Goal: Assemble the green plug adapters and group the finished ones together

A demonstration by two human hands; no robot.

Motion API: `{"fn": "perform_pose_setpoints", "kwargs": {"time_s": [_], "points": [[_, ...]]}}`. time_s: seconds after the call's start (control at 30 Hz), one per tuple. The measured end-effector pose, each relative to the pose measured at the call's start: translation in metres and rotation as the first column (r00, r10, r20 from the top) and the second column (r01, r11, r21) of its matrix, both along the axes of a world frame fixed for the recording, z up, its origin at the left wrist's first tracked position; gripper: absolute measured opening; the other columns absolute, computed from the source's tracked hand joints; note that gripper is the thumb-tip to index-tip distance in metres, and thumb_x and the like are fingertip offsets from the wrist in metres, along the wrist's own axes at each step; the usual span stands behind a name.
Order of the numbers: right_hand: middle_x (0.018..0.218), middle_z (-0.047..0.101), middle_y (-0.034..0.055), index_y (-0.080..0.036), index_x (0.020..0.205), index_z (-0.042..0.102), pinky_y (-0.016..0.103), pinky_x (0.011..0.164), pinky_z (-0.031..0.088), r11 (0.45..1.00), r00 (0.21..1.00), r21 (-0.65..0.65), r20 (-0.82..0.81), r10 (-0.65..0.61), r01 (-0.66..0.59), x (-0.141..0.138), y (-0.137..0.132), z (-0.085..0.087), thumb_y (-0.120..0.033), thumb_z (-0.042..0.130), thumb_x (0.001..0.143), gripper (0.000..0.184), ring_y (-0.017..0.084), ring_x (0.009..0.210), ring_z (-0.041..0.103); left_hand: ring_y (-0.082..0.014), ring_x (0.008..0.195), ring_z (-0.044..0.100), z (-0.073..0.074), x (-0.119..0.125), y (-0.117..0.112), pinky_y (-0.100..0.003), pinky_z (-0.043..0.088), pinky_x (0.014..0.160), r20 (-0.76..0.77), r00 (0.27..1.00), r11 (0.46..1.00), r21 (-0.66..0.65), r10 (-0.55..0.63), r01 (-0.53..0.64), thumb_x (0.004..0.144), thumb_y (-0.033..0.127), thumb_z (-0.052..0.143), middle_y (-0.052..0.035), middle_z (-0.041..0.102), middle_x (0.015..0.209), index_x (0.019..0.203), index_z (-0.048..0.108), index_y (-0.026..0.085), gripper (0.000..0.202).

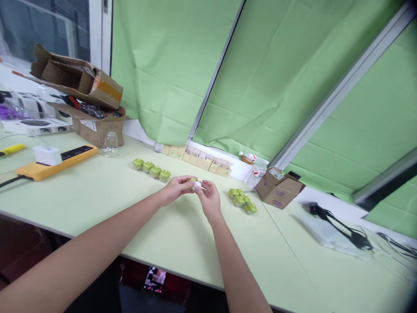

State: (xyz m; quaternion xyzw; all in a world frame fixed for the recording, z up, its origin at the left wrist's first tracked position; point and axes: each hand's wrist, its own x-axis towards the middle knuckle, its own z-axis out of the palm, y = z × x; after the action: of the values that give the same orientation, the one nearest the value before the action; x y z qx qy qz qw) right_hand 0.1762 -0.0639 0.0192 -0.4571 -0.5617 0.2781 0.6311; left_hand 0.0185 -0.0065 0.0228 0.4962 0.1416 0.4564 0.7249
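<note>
Above the middle of the table, my left hand (pixel 177 190) pinches a small green-and-white piece (pixel 197 186) from the left. My right hand (pixel 210 201) closes on the same piece from the right with thumb and fingertips. Fingers cover much of it, so its exact kind is hidden. To the left of my hands stands a slanting row of small green-topped clear containers (pixel 156 171). More green-topped containers (pixel 239 199) sit in a cluster to the right.
Small tan boxes (pixel 196 158) line the back of the table (pixel 182 243). At left are an orange power strip (pixel 65 163), a clear jar (pixel 111 144) and stacked cardboard boxes (pixel 94 126). To the right stand plastic bottles (pixel 256 174), a carton (pixel 278 189) and black cables (pixel 342 230).
</note>
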Motion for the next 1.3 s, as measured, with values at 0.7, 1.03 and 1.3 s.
{"fn": "perform_pose_setpoints", "kwargs": {"time_s": [0.7,1.03,1.3], "points": [[0.128,0.059,0.0134,-0.024,0.128,0.047,0.041,0.088,0.054,0.993,0.999,-0.115,0.050,-0.001,0.007,0.023,0.006,-0.002,-0.047,0.072,0.073,0.065,0.025,0.111,0.060,-0.0132,0.080,0.065,0.005,-0.005,0.000,-0.022,0.053,0.072,0.011,0.999,0.998,-0.044,-0.035,0.035,0.073,0.032,0.081,-0.0074,0.068,0.094,0.099,0.069,0.011,0.035],[0.111,0.066,0.0089,-0.022,0.102,0.067,0.038,0.082,0.055,0.984,0.998,-0.164,-0.001,0.067,-0.066,0.028,-0.001,0.006,-0.053,0.062,0.081,0.037,0.023,0.101,0.062,-0.0152,0.078,0.063,-0.003,0.002,-0.002,-0.028,0.050,0.071,-0.302,0.916,0.927,0.341,0.265,-0.156,0.063,0.038,0.084,-0.0051,0.066,0.089,0.113,0.058,0.017,0.060],[0.093,0.071,0.0074,-0.019,0.090,0.071,0.035,0.075,0.055,0.960,0.976,-0.234,0.119,0.183,-0.152,0.015,-0.001,-0.001,-0.044,0.073,0.073,0.030,0.019,0.080,0.065,-0.0146,0.072,0.059,-0.003,-0.003,-0.019,-0.027,0.047,0.067,-0.427,0.806,0.745,0.666,0.411,-0.027,0.072,0.041,0.074,-0.0020,0.068,0.088,0.128,0.047,0.025,0.064]]}}
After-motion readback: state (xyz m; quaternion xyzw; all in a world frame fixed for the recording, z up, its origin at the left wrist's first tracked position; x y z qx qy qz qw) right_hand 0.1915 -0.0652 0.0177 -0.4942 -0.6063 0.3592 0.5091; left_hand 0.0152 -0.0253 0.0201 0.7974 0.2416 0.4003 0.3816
